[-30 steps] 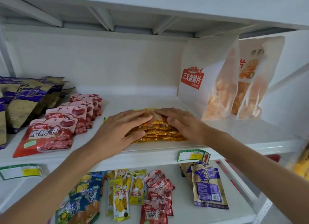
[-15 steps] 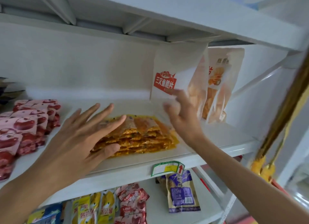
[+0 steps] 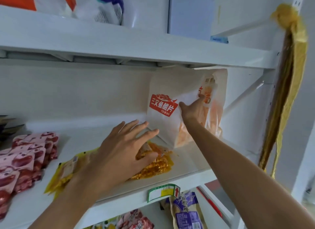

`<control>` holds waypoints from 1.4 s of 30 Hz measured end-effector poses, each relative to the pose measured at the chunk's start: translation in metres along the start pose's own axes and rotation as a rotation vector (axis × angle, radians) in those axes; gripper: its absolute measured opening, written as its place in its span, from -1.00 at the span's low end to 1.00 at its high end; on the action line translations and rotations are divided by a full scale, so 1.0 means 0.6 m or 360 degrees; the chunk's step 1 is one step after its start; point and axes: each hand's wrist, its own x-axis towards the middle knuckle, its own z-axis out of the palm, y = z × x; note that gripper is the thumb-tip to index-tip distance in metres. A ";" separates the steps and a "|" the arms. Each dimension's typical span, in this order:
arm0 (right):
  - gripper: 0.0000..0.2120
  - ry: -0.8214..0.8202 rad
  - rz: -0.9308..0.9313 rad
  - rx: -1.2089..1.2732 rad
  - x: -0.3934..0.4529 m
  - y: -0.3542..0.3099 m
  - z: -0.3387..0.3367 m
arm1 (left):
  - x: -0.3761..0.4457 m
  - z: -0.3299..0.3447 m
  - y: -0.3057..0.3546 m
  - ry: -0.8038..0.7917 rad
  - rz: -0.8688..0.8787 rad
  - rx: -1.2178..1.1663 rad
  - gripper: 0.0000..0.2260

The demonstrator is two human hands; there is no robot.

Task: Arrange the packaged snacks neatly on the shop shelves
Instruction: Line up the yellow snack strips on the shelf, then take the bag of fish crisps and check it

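Right hand (image 3: pixel 193 109) grips white bag (image 3: pixel 163 123); left hand (image 3: pixel 122 146) rests on yellow packets (image 3: pixel 153 167).

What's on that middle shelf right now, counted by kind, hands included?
White bags, standing: 2 (front, back)
Yellow pile of packets: 1
Price tag on the shelf edge: 1
Hands: 2 (left hand, right hand)
Red packets: they overlap too much to count
Total counted: 6

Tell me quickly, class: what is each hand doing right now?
Left hand: open, fingers spread, resting on the stack of yellow snack packets.
Right hand: gripping the white salmon crisp bag, thumb on its front, fingers behind it.
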 end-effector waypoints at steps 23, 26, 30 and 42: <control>-0.72 0.0253 -0.0030 0.0228 -0.199 0.014 -0.432 | 0.028 0.029 0.008 -0.0050 0.0197 0.0050 -0.14; -0.73 0.0281 -0.0012 0.0266 -0.245 -0.009 -0.481 | 0.053 -0.021 0.052 0.0054 0.0274 -0.0331 -0.21; -0.80 0.0362 0.0017 0.0228 -0.305 -0.026 -0.557 | 0.119 -0.024 0.134 -0.0117 0.0262 -0.1334 -0.20; -0.82 0.0631 0.0162 0.0219 -0.439 0.016 -0.746 | 0.081 0.015 0.450 -0.0432 0.0142 -0.2741 -0.67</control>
